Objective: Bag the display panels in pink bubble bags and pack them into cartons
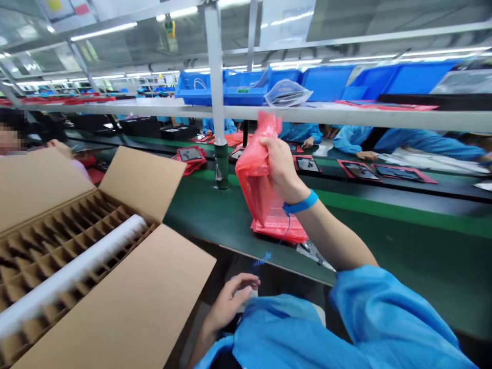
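Right hand (280,169) closed, gripping the gathered top of a red translucent plastic bag (255,177) and holding it up over the green counter (226,220). Bag hangs down from the fist, its lower end bunched on the counter near the near edge (279,230). Work in hand: handling this bag at the counter. Right forearm raised and angled up and in from lower right, wrist bent, blue wristband (302,202) on it, blue sleeve (384,312) pushed back below the elbow. Thin blue coiled cord (262,260) hangs near the wrist, blurred, can't tell where it ends.

Left hand (230,300) low, below the near counter edge, open with fingers loosely curled, nothing visibly held. Nearest thing is the open cardboard box (154,287) on the left, whose honeycomb cardboard dividers (49,241) hold a white foam tube (73,266) lying across them.

Beyond the counter, red trays (395,173) carry dark flat devices, co-workers in blue smocks (403,143) work along the line, and blue plastic bins (246,87) and a clear plastic bag (287,93) sit on a metal shelf (346,117).
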`<act>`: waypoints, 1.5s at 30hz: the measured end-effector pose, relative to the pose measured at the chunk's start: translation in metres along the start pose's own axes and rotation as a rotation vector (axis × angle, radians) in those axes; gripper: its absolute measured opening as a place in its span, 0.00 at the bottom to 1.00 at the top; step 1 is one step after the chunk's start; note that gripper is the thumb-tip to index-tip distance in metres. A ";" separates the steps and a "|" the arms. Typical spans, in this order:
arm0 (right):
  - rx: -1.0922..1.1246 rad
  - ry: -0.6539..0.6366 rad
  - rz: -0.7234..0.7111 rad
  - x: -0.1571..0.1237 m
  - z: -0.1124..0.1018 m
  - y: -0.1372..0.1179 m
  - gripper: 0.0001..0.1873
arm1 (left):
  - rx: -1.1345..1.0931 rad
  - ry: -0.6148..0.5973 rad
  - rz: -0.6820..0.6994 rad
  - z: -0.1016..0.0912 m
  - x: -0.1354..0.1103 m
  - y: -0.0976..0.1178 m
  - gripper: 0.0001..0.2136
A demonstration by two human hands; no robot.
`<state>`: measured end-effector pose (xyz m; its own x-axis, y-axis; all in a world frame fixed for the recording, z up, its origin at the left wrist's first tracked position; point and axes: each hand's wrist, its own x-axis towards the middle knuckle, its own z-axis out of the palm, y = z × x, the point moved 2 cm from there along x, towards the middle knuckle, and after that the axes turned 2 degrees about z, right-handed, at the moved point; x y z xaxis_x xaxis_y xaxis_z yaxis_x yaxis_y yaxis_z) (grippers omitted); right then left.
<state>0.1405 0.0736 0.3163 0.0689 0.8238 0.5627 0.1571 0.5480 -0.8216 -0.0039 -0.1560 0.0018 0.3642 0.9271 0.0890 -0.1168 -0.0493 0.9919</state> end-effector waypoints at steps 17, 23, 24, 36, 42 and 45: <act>0.441 0.295 0.858 -0.186 -0.091 0.232 0.20 | 0.186 0.055 -0.111 0.018 0.095 -0.025 0.24; 0.430 -0.150 0.957 -0.210 -0.118 0.203 0.29 | 0.217 0.108 -0.091 0.017 0.110 -0.015 0.25; 0.419 -0.224 0.948 -0.216 -0.115 0.198 0.31 | 0.200 0.127 -0.097 0.017 0.109 -0.015 0.24; 0.448 -0.887 0.665 -0.239 0.043 0.168 0.29 | -0.100 1.075 -0.260 -0.024 -0.059 -0.038 0.37; 0.444 -0.963 0.498 -0.218 0.114 0.138 0.28 | -0.025 1.210 -0.497 -0.015 -0.225 -0.017 0.27; 0.510 -0.952 0.617 -0.210 0.151 0.131 0.33 | 0.076 1.401 -0.542 -0.018 -0.323 -0.010 0.18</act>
<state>-0.0023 -0.0054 0.0765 -0.7800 0.6241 -0.0451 -0.0625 -0.1494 -0.9868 -0.1368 -0.4483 -0.0383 -0.8124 0.4315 -0.3923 -0.1982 0.4284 0.8816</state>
